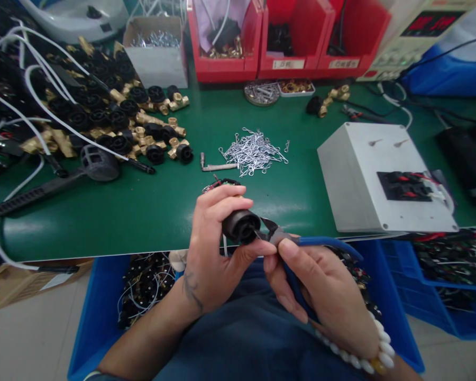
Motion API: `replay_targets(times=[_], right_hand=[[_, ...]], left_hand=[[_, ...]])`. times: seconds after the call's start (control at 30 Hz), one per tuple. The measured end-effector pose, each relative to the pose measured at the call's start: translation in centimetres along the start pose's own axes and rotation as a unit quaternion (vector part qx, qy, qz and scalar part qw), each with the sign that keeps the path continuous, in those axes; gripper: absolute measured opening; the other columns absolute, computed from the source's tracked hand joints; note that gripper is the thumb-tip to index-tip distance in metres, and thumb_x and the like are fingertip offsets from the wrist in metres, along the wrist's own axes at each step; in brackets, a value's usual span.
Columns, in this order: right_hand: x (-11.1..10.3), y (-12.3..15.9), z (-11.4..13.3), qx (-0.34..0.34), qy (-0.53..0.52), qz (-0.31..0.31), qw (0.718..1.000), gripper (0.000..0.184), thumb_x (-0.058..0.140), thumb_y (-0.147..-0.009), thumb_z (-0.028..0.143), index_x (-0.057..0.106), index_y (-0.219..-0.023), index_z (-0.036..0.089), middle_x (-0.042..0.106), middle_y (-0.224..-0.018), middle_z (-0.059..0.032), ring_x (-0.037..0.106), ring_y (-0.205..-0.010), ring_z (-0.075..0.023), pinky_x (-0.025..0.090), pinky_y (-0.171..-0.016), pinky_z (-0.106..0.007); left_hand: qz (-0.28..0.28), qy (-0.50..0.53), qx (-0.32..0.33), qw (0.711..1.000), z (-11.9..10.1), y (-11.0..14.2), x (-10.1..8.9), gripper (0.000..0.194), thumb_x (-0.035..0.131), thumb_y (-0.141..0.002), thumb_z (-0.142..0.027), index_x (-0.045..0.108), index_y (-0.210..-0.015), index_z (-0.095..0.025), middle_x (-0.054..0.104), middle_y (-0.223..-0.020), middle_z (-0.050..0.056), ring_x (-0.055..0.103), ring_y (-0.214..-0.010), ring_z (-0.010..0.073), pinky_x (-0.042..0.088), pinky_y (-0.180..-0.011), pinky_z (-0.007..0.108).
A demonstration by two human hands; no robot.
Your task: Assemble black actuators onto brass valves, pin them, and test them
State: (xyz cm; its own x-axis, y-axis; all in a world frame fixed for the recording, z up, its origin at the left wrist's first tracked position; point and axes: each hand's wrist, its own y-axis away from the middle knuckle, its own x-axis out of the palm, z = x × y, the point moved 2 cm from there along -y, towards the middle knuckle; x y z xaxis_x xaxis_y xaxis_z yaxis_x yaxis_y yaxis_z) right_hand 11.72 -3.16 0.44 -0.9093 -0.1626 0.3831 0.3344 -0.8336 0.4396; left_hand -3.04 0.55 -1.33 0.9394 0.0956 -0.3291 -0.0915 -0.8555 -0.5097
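- Bench (162, 222): green top, runs under the clip pile (254, 151) and out to both sides of it.
- Blue bin (91, 312): on the wearer's side of the clip pile, below bench level, dark parts and white cables inside.
- Three red bins (226, 69): in a row behind the clip pile, labels on the middle and right ones.
- Fittings heap (117, 119): brass and black, left of the clip pile, white cables draped over it.
- Grey box (365, 169): right of the clip pile, tilted sockets and red leads on its face.
- White carton (156, 61): behind and left of the clip pile, small metal bits inside.
- Left hand (210, 238): wearer's side of the clip pile, fingers curled round the black part (238, 225), thumb below its end face.
- Right hand (321, 275): just right of that, wrapped around blue-handled pliers (313, 241), nose at the part's face. Can't tell if the tips grip anything.
- Round dish (262, 104): behind the clip pile, holds metal pins.
- Stray clip (286, 145): just right of the clip pile.
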Motion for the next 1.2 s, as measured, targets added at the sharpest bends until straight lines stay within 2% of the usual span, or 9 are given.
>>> replay_targets(times=[0.2, 0.5, 0.67, 0.87, 1.2], right_hand=[[0.3, 0.2, 0.1, -0.017, 0.023, -0.011, 1.000, 0.050, 0.053, -0.096, 0.062, 0.057, -0.075, 0.017, 0.047, -0.046, 0.0036, 0.034, -0.037, -0.0051, 0.023, -0.038, -0.019], [0.5, -0.5, -0.9, -0.072, 0.025, -0.031, 0.997, 0.050, 0.055, -0.096, 0.062, 0.058, -0.074, 0.017, 0.047, -0.047, 0.0047, 0.036, -0.038, -0.0039, 0.027, -0.039, -0.017], [0.3, -0.6, -0.7, -0.051, 0.014, -0.012, 0.999, 0.050, 0.057, -0.095, 0.061, 0.058, -0.074, 0.016, 0.048, -0.048, 0.0048, 0.036, -0.039, -0.0026, 0.027, -0.041, -0.015], [0.0, -0.4, -0.6, 0.008, -0.023, 0.022, 0.999, 0.048, 0.057, -0.096, 0.058, 0.059, -0.075, 0.015, 0.049, -0.048, 0.0053, 0.034, -0.036, -0.0021, 0.022, -0.036, -0.016], [0.2, -0.6, -1.0, -0.044, -0.006, -0.027, 0.999, 0.050, 0.058, -0.096, 0.059, 0.060, -0.073, 0.015, 0.050, -0.047, 0.0047, 0.038, -0.039, -0.0020, 0.028, -0.041, -0.014]], left_hand=[[0.014, -0.017, 0.014, 1.000, -0.4, -0.3, -0.5, 0.039, 0.068, -0.091, -0.054, 0.059, -0.112, -0.022, 0.065, -0.120, 0.007, 0.061, -0.116, 0.0201, 0.052, -0.102, 0.037], [0.019, -0.044, 0.016, 0.999, 0.2, -0.4, -0.5, 0.039, 0.068, -0.090, -0.055, 0.059, -0.108, -0.021, 0.068, -0.114, 0.007, 0.064, -0.112, 0.0209, 0.053, -0.101, 0.039], [0.018, -0.020, 0.007, 1.000, 0.4, -0.2, -0.5, 0.038, 0.072, -0.089, -0.052, 0.061, -0.108, -0.020, 0.067, -0.113, 0.007, 0.064, -0.110, 0.0188, 0.052, -0.100, 0.034], [0.028, -0.003, -0.003, 1.000, 0.5, -0.1, -0.5, 0.038, 0.073, -0.088, -0.052, 0.061, -0.107, -0.022, 0.067, -0.115, 0.007, 0.064, -0.111, 0.0200, 0.052, -0.101, 0.037], [0.031, 0.007, -0.040, 0.999, 0.7, 0.0, -0.3, 0.036, 0.074, -0.087, -0.051, 0.062, -0.101, -0.021, 0.068, -0.106, 0.005, 0.066, -0.103, 0.0181, 0.055, -0.094, 0.033]])
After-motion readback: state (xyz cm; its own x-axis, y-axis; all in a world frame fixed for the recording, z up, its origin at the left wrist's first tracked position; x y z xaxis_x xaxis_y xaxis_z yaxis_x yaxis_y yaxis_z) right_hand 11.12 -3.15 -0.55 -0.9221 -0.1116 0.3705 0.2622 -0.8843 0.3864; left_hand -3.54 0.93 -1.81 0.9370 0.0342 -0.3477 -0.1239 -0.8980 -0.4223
